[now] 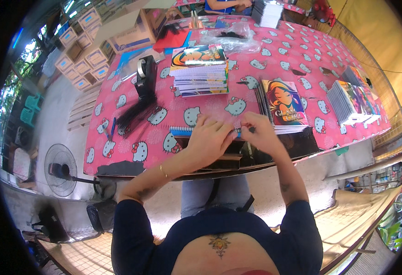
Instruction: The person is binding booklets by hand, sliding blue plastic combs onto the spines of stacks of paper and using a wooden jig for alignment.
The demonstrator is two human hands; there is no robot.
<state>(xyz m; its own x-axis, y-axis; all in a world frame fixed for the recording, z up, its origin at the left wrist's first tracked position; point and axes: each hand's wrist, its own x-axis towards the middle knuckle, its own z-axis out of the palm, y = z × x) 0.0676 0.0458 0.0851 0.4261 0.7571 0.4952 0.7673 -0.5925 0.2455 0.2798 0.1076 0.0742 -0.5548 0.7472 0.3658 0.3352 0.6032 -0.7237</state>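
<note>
My left hand (210,140) and my right hand (258,130) meet over a notebook with a blue spiral edge (181,131) lying at the near edge of the pink cartoon-cat tablecloth (293,59). Both hands pinch the spiral binding between the fingertips; what exactly sits between the fingers is too small to tell. A pile of colourful-covered notebooks (283,104) lies just right of my right hand. A taller stack of spiral notebooks (200,69) stands beyond my hands. A bundle of black spiral coils (136,114) lies to the left.
A black tape dispenser (145,73) stands left of the tall stack. More notebook stacks (352,98) lie at the right edge. A clear plastic bag (231,39) lies further back. Cardboard boxes (91,50) pile up at the far left. A floor fan (59,170) stands below left.
</note>
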